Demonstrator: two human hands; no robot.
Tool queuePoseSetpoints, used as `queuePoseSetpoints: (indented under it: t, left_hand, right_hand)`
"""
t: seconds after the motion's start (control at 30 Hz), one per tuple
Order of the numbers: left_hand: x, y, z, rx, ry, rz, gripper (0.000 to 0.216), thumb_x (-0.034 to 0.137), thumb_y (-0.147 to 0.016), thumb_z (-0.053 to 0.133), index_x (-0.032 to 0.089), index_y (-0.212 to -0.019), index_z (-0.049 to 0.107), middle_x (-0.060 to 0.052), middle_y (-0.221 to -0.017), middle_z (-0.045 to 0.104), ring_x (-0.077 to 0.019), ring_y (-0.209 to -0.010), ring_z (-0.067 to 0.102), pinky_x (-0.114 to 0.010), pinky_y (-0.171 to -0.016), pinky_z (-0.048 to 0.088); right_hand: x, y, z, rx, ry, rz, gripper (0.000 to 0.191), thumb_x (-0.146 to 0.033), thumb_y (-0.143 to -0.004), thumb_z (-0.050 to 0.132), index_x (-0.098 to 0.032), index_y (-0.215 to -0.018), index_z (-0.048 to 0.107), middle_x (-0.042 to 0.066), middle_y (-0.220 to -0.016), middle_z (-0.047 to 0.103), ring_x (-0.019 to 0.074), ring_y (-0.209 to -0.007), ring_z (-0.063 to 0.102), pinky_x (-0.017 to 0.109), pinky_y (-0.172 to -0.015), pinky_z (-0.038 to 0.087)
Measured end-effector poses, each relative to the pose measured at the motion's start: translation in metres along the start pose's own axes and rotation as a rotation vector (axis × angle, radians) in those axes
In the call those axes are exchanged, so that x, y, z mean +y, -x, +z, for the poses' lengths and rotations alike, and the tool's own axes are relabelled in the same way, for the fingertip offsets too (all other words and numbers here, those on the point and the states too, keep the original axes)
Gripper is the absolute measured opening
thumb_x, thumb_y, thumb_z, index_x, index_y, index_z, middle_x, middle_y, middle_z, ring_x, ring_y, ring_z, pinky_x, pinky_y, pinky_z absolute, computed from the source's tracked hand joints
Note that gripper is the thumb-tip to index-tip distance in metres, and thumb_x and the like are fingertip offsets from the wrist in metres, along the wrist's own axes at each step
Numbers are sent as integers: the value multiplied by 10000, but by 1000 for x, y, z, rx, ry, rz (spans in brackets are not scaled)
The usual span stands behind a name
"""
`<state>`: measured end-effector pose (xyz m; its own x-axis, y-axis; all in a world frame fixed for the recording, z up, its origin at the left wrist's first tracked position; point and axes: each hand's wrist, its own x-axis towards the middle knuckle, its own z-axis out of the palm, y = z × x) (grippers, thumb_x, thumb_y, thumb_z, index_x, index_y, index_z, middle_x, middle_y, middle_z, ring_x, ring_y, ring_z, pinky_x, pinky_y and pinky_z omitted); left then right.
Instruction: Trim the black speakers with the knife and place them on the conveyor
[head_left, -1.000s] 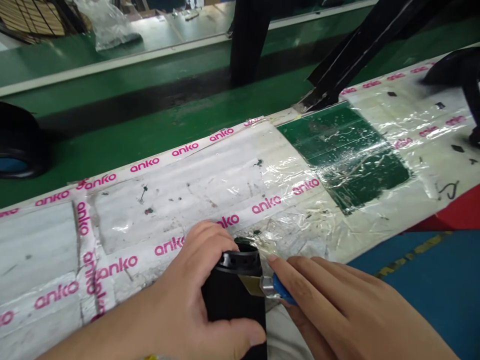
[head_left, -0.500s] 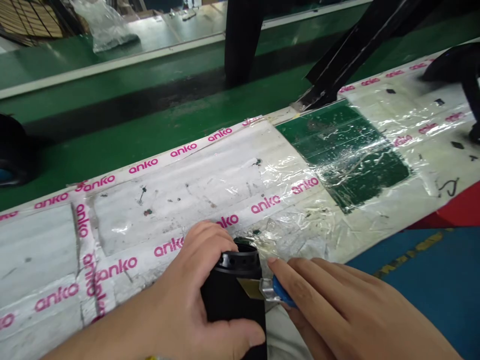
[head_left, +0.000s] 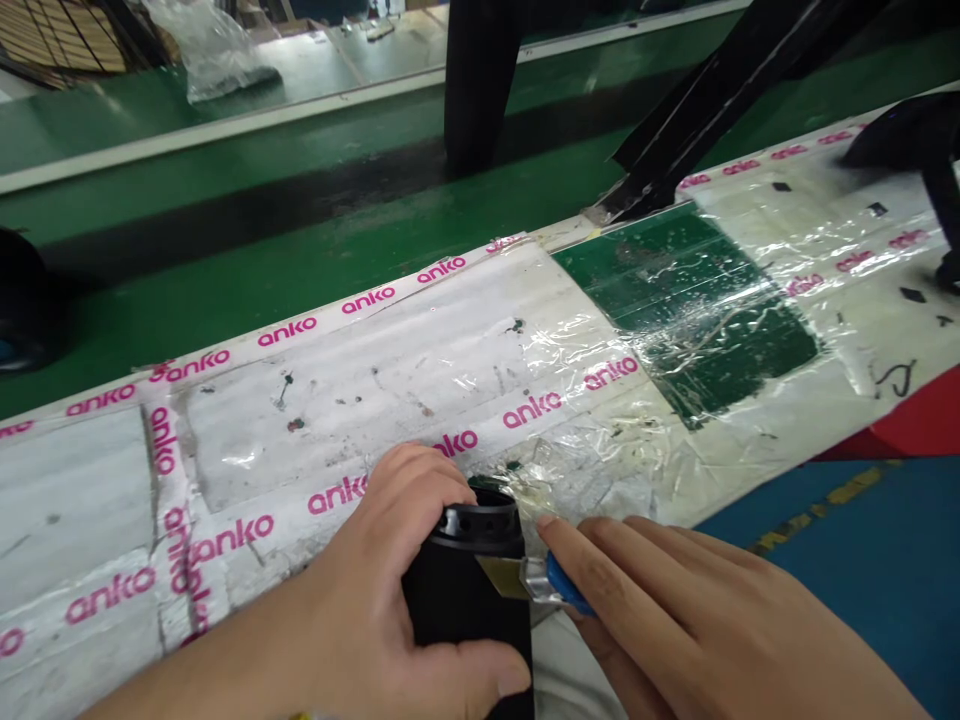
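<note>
A black cylindrical part with a ringed, holed rim at its top stands at the lower middle. My left hand is wrapped round it, thumb across the near side and fingers at the rim. In my right hand is a utility knife with a blue handle and a metal tip. Its blade lies against the black part's side just below the rim. The lower end of the part runs out of view.
The work surface is covered with white sheeting and pink-lettered tape, with a green patch showing. Black curved parts stand beyond and at right. A plastic bag lies on the far ledge. Blue and red surfaces are at right.
Almost nothing differs. The knife blade has shifted very slightly to the right along the black part; both hands keep their hold.
</note>
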<state>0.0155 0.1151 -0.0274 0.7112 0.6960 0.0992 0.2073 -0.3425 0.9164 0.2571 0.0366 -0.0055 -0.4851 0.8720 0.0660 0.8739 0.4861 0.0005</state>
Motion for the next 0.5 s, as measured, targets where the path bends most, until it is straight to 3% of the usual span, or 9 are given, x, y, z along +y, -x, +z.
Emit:
queuePoseSetpoints:
  t: [0.13,0.27,0.37,0.5]
  left_hand:
    - [1,1,0,8,-16,13,583,466,-787,885,269,-1219,547,-59,-1099,591,-313,-1093,598,-541,-1054,493]
    - [4,-1,1,1,31,-37,523,380,-743,910,253,-1126,577,-43,-1046,607,-301,-1068,607,-530,-1059,495]
    - [7,-3,1,-3,121,-90,448,291,-710,890,238,-1026,577,-36,-998,614,-280,-1009,613,-457,-929,548]
    - [12,-5,4,-3,169,-176,333,226,-717,792,225,-956,560,-29,-965,589,-219,-862,605,-374,-751,549]
  right_hand:
    - [-2,-2,2,-32,11,7,371,-227,-894,590,-215,-1263,627,74,-831,705,220,-632,596,301,-531,424]
    - [-2,-5,1,-35,-32,17,418,-105,-764,567,-226,-1164,581,28,-771,671,199,-566,581,308,-508,374]
    - [-2,-8,-1,-36,-74,20,453,-38,-665,509,-243,-1070,513,-6,-726,627,191,-492,572,326,-474,336]
    - [1,-13,-3,-107,-149,2,418,-1,-633,501,-265,-954,455,-27,-660,584,189,-410,554,332,-423,249]
